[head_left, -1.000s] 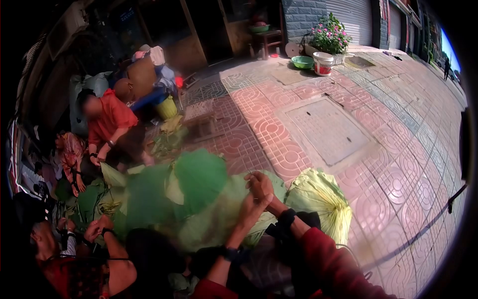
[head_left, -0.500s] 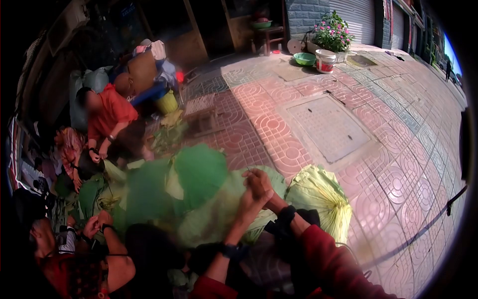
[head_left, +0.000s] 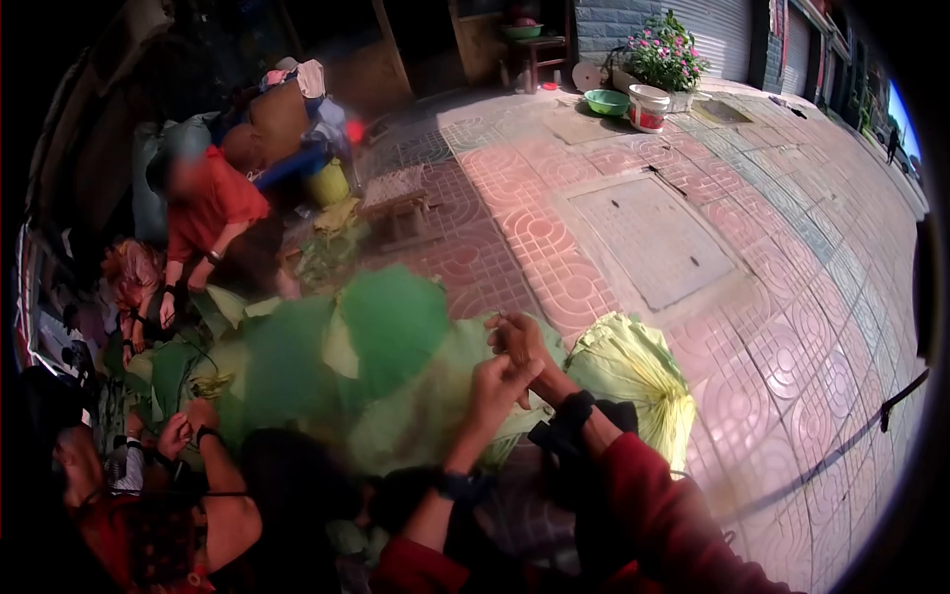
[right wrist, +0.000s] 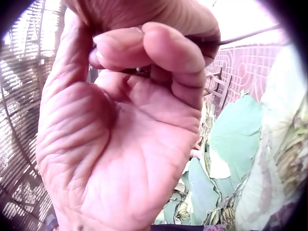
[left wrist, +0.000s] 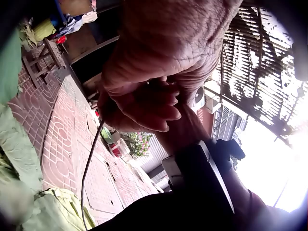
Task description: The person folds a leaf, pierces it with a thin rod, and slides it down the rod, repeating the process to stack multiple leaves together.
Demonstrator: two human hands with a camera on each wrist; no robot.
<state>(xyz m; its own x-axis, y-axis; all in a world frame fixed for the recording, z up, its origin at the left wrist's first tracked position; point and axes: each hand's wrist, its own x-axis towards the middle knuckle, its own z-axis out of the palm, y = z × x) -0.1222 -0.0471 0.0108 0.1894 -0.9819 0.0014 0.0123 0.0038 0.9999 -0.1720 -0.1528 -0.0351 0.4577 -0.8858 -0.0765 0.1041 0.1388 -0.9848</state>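
Observation:
Both hands meet in front of the body, above a spread of large green lotus leaves (head_left: 396, 322). My left hand (head_left: 491, 398) bends its fingers in close against the right. My right hand (head_left: 522, 342) curls its fingers toward the palm, as the right wrist view shows. A thin dark cord (left wrist: 86, 178) comes out of the joined fingers and hangs in a curve in the left wrist view. Where the fingertips pinch it is hidden between the hands. Just right of the hands lies a pale yellow-green gathered leaf (head_left: 638, 376) with its ribs drawn to one point.
A person in red (head_left: 213, 213) sits across on the left, and another person's arm (head_left: 223, 465) works close at my left. Beyond the leaves stand a low wooden stool (head_left: 396, 193) and a yellow bucket (head_left: 329, 183). Patterned paving (head_left: 554, 252) stretches to the right.
My hands stay joined, the left wrist shifting slightly and the fingers loosening a little apart. The person in red leans and reaches lower toward the leaves. The head view has tipped slightly.

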